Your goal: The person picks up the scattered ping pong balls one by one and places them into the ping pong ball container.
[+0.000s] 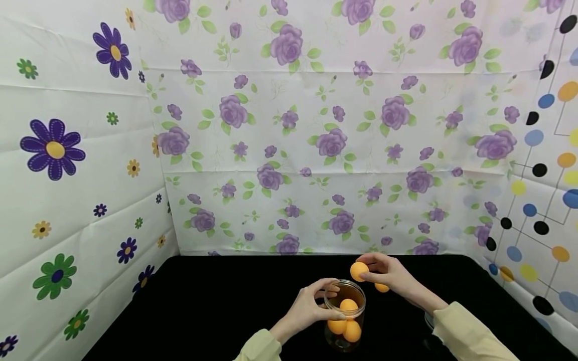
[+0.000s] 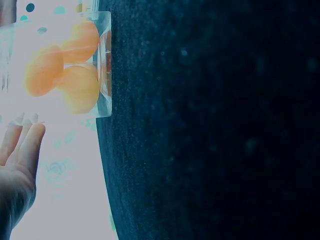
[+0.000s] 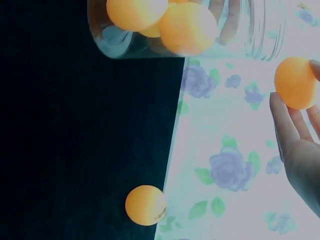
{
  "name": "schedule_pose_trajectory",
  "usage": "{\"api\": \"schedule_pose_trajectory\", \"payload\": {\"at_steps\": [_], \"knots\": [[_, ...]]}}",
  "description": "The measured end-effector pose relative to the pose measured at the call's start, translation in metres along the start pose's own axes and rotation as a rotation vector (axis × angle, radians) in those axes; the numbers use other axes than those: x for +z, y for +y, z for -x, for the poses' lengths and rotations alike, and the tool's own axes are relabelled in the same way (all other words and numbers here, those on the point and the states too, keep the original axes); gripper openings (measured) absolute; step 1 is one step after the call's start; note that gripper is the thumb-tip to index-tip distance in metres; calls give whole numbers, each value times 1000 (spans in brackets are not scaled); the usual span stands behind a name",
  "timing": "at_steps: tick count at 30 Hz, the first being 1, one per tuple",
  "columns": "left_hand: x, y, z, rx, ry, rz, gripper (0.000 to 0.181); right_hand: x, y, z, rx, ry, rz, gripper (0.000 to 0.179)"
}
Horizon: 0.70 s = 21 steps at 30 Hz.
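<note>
A clear jar (image 1: 331, 341) with an open mouth stands upright on the black tabletop, several orange ping-pong balls (image 1: 352, 331) inside. My left hand (image 1: 311, 303) grips the jar near its rim, thumb in front and fingers round the far side. Just above and right of the mouth, my right hand (image 1: 390, 276) pinches another ping-pong ball (image 1: 359, 271) between thumb and fingers. In the right wrist view that held ball (image 3: 295, 82) is level with the jar's rim. One more ping-pong ball (image 1: 382, 288) lies on the table behind the right hand.
The black table (image 1: 217, 301) reaches back to a flowered cloth wall (image 1: 271, 125). Patterned cloth also hangs at left and right. By the right sleeve, a round clear-edged object (image 1: 429, 321) is partly hidden on the table.
</note>
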<state>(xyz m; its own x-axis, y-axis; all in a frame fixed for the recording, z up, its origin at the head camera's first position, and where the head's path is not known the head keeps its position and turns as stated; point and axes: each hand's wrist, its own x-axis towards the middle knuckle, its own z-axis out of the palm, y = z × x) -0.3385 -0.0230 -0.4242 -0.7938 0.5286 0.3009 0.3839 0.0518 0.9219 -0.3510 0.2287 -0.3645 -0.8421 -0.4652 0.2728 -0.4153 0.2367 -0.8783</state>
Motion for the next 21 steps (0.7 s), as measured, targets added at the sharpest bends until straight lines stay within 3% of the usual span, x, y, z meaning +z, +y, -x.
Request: {"api": "schedule_pose_trajectory", "payload": {"at_steps": [4,6,21], "knots": [[0,0,0,-4,0,0,56,3,-3,0,-47,-42,-27,37],[0,-7,-3,3,5,-9,56,5,-5,0,-63,-56,-30,37],[1,-7,-1,10,5,-10,56,12,-11,-3,-94,-122,-45,35]]}}
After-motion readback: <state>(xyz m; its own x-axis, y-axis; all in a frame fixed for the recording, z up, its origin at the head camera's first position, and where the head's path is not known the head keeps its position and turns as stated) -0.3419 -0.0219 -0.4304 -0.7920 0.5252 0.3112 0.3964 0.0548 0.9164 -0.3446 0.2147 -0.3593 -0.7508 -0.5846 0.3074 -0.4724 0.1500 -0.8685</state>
